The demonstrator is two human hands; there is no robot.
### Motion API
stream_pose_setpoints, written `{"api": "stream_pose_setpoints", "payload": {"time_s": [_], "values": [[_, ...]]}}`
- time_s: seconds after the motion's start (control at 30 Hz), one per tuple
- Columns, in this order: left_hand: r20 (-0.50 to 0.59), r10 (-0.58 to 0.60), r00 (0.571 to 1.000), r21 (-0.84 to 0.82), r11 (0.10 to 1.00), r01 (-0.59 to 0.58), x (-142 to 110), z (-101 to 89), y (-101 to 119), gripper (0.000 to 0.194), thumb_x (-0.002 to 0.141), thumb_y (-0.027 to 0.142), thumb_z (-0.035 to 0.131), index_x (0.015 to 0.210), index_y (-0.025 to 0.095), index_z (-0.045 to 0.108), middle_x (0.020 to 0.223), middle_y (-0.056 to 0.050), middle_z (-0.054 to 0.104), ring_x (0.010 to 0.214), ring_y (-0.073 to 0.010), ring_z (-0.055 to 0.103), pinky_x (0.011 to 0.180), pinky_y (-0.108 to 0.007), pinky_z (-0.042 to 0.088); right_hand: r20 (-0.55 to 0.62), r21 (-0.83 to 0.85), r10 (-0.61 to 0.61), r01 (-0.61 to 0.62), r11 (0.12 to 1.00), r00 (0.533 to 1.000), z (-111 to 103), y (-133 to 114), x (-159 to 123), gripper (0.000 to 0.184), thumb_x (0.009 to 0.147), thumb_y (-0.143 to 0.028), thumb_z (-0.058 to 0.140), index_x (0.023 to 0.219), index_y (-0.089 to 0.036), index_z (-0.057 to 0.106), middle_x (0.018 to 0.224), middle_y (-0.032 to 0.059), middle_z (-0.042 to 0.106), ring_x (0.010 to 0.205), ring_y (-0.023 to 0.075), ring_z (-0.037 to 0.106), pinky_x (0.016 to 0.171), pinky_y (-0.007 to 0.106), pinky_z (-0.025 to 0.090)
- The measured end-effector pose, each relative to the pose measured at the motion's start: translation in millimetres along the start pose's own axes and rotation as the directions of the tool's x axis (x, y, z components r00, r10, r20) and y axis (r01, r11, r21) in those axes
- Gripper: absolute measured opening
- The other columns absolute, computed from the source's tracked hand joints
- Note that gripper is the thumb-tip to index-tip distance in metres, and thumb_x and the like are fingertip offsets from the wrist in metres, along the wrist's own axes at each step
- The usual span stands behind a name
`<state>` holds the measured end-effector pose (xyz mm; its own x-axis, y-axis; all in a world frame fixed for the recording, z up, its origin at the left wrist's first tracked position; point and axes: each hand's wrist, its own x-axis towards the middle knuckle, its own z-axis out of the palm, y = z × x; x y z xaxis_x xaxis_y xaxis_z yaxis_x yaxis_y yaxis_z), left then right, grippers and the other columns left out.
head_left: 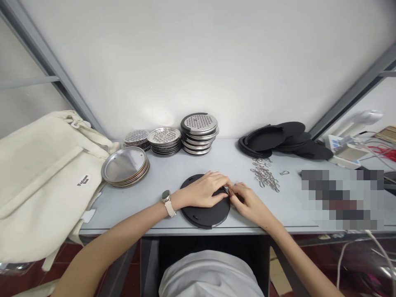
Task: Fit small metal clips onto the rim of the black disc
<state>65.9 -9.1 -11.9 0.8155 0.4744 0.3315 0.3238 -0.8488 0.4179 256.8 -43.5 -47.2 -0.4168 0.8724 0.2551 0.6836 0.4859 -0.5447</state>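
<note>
A round black plate (206, 217) lies flat at the front of the table, with small slots near its rim. My left hand (206, 189) rests over its top, its thumb and forefinger curled in toward the right edge and gripping there. At that edge my right hand (247, 202) pinches a small metal clip (228, 190), mostly hidden by the fingertips. Both hands' fingertips nearly meet around the clip. To the right lies a heap of similar wire-like metal clips (265, 175), with one single clip (284, 173) apart from it.
Stacks of perforated metal grater discs (164, 137) and a taller stack with black rims (200, 123) stand along the wall. Plain metal discs (125, 165) are stacked left, beside a cream bag (46, 173). Black round parts (272, 138) pile up at back right, near cables and boxes (349, 152).
</note>
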Motion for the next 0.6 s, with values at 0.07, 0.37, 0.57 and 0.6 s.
{"api": "stream_pose_setpoints", "payload": {"time_s": [0.07, 0.37, 0.57, 0.6], "values": [[-0.001, -0.01, 1.0, 0.012, 1.0, 0.01, -0.3, 0.2, -0.1, 0.014, 0.087, 0.018, 0.051, 0.101, 0.016, 0.051, 0.1, -0.006, 0.06, 0.098, -0.0199, 0.054, 0.093, -0.034, 0.036, 0.004, 0.007, -0.012, 0.012, 1.0, 1.0, -0.1, 0.8, 0.0, 0.023, 0.087, -0.018, 0.037, 0.064, -0.021, 0.038, 0.059, -0.0012, 0.048, 0.063, 0.0164, 0.046, 0.066, 0.031, 0.037], [0.003, -0.008, 1.0, 0.018, 1.0, 0.008, -0.5, -0.7, 0.5, 0.013, 0.087, 0.018, 0.05, 0.101, 0.018, 0.05, 0.1, -0.006, 0.061, 0.099, -0.0199, 0.055, 0.094, -0.033, 0.035, 0.004, 0.03, -0.01, 0.01, 1.0, 1.0, -0.8, 1.7, -0.1, 0.03, 0.093, -0.025, 0.034, 0.063, -0.021, 0.039, 0.058, -0.001, 0.046, 0.061, 0.0163, 0.045, 0.068, 0.032, 0.037], [0.007, -0.002, 1.0, -0.002, 1.0, 0.002, -0.3, 0.1, -0.3, 0.014, 0.087, 0.018, 0.05, 0.101, 0.018, 0.051, 0.1, -0.006, 0.061, 0.099, -0.0204, 0.055, 0.093, -0.034, 0.035, -0.002, 0.041, 0.003, -0.003, 0.999, 1.0, 1.1, 1.4, 0.1, 0.033, 0.094, -0.027, 0.034, 0.061, -0.021, 0.036, 0.056, -0.0017, 0.045, 0.058, 0.0153, 0.043, 0.067, 0.032, 0.036], [0.009, -0.004, 1.0, -0.005, 1.0, 0.004, -0.2, 0.1, -0.4, 0.014, 0.087, 0.017, 0.05, 0.101, 0.018, 0.051, 0.1, -0.006, 0.062, 0.099, -0.0203, 0.055, 0.093, -0.034, 0.035, -0.005, 0.038, 0.001, -0.001, 0.999, 1.0, 1.2, 1.7, 0.1, 0.032, 0.093, -0.027, 0.035, 0.061, -0.021, 0.036, 0.056, -0.0018, 0.045, 0.058, 0.0152, 0.043, 0.067, 0.031, 0.036]]}}
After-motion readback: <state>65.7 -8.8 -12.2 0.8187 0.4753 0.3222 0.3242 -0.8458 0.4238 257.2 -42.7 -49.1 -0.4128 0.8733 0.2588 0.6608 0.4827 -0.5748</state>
